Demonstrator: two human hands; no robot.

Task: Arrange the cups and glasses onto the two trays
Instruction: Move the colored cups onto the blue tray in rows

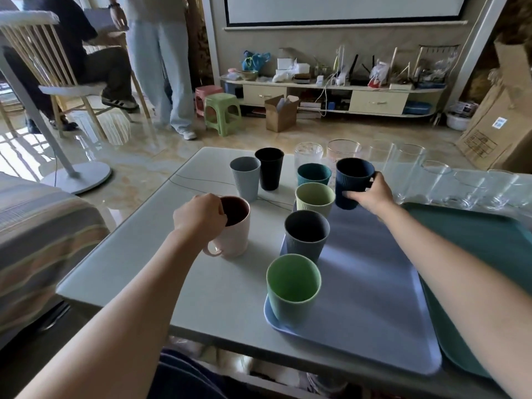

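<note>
Nearest you, the green cup [293, 289] stands upright at the near left corner of the lavender tray [371, 283], with a grey ribbed cup [306, 236], a pale green cup [315, 198] and a teal cup [313, 174] lined up behind it along the tray's left edge. Your right hand [371, 194] is wrapped around the navy mug [354, 182], fingers curled over its lower wall, holding it at the tray's far end — I cannot tell whether its base is down yet. The mug's long axis runs vertical, mouth up, handle turned right into your palm. Your left hand [200, 217] pinches the rim of the pink mug [234, 228], which rests on the white table [144, 272] left of the tray, handle pointing toward you.

Watch the crowding: the navy mug is just beside the pale green cup, so a sideways drift could knock it over. Behind your right hand the clear glasses [408, 171] stand close together — a wide elbow swing would topple them. The rim pinch on the pink mug looks likely to let it tilt if lifted fast. The dark green tray [475, 240] holds nothing that I can see.
</note>
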